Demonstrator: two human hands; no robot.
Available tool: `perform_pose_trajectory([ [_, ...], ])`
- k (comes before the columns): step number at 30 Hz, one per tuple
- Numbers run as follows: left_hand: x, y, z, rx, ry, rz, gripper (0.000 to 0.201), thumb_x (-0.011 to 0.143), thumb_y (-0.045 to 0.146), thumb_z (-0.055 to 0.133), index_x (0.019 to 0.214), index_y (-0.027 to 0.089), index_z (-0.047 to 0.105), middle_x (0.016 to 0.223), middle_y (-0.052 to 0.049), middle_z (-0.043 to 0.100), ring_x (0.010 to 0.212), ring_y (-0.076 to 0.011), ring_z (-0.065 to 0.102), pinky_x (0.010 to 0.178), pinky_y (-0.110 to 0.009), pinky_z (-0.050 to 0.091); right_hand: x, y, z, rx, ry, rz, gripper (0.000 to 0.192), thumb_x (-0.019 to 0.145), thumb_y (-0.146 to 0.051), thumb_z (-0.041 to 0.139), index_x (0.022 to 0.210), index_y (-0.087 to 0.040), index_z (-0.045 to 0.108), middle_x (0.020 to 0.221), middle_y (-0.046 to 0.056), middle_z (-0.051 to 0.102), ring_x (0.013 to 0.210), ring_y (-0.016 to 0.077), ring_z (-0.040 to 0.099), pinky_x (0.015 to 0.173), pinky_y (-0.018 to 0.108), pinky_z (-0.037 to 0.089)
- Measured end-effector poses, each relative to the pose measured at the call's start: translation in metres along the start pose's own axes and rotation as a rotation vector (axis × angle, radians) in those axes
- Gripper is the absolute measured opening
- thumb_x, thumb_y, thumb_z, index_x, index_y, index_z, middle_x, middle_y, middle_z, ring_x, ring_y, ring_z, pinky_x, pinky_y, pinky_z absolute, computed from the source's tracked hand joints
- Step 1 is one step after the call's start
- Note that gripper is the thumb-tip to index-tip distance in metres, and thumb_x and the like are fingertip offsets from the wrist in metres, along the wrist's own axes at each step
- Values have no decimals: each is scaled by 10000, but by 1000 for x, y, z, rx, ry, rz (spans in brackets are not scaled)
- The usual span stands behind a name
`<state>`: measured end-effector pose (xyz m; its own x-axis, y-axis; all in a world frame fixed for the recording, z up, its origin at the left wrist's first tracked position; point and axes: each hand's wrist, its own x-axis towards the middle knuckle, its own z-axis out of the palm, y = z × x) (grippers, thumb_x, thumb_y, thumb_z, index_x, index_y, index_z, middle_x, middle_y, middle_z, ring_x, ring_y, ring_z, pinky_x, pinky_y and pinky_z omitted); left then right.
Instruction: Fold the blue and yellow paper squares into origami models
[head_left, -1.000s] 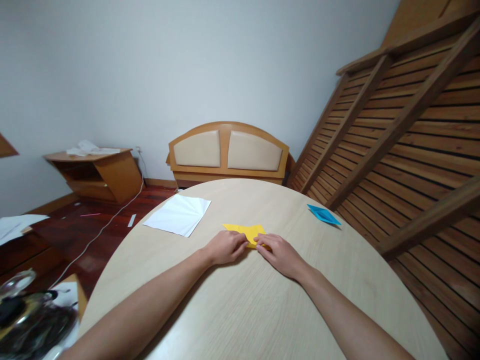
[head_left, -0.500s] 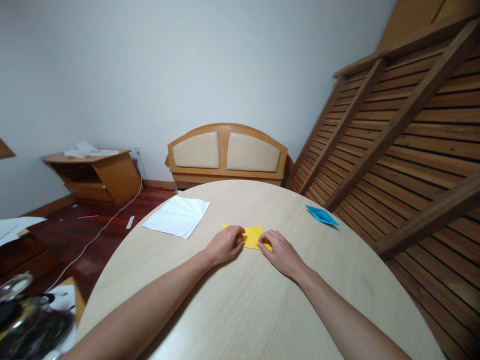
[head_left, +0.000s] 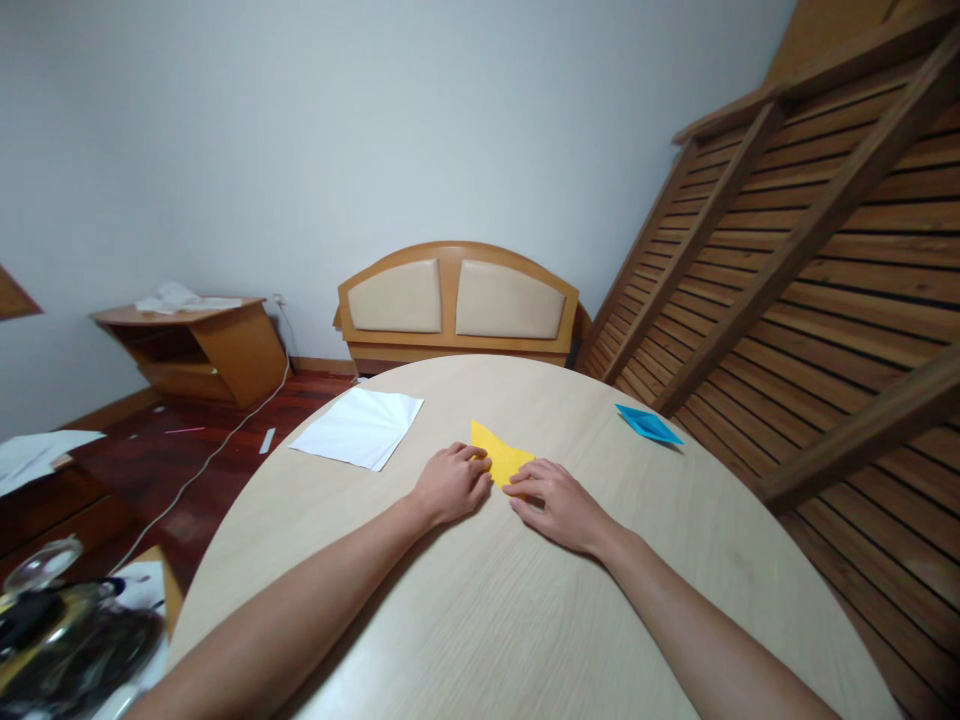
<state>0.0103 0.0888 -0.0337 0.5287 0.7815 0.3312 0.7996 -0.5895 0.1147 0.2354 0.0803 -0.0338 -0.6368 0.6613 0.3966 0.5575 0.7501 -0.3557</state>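
Note:
A piece of folded yellow paper lies near the middle of the round table, one pointed corner aimed away from me. My left hand is at its left edge, fingers curled onto the paper. At the lower right edge, my right hand grips it between thumb and fingers. Both hands cover parts of the paper's near side, so those folds are hidden. Off to the left rests a creased white sheet. A folded blue paper piece sits near the table's right edge.
The pale round table fills the foreground. Behind it stands a padded headboard. Wooden slatted panels lean along the right. On the left are a low cabinet, a white cable and cluttered items.
The yellow paper has been turned, so a corner now points up and away. My fingers have shifted along its edges, the right ones lying flatter. The view has moved slightly.

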Motion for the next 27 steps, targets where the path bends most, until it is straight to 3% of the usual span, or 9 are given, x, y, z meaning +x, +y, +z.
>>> perform_pose_trajectory([
  [6,-1,-2,2,-56,-24,-13,305,933,376,537,1155,208,663,1314,-82,628,1194,-276,557,1018,-422,463,0,-9,0,117,-37,-72,215,882,-169,600,994,-255,761,1033,37,745,996,200,655,948,363,469],
  [11,-2,1,0,-79,-43,-40,444,884,479,589,1227,203,642,1334,-111,614,1223,-320,538,1029,-476,450,1,3,6,191,60,41,242,896,-140,549,999,-248,739,1004,42,748,984,201,667,918,364,508],
  [14,-3,5,0,-75,-49,-55,514,859,546,598,1251,216,631,1354,-117,593,1243,-339,520,1044,-499,430,1,17,13,120,171,147,243,903,-173,550,1071,-227,717,1154,82,713,1118,233,625,1007,434,470],
  [17,-4,7,1,-61,-69,-68,595,839,595,595,1296,214,604,1385,-124,565,1274,-358,495,1058,-514,411,0,26,18,35,197,253,258,912,-230,556,1127,-206,697,1246,109,678,1190,265,585,1042,483,441],
  [23,-7,7,3,-45,-102,-47,759,801,708,574,1374,210,552,1443,-144,505,1311,-396,458,1092,-541,360,0,27,17,28,175,285,312,896,-132,477,1111,-214,688,1161,75,707,1108,240,617,1015,462,461],
  [27,-8,5,4,-55,-106,0,709,852,653,542,1405,208,523,1477,-144,471,1348,-397,419,1105,-551,339,-1,29,17,81,197,267,428,838,-27,429,1119,-219,688,1207,70,680,1141,225,604,1042,456,447],
])
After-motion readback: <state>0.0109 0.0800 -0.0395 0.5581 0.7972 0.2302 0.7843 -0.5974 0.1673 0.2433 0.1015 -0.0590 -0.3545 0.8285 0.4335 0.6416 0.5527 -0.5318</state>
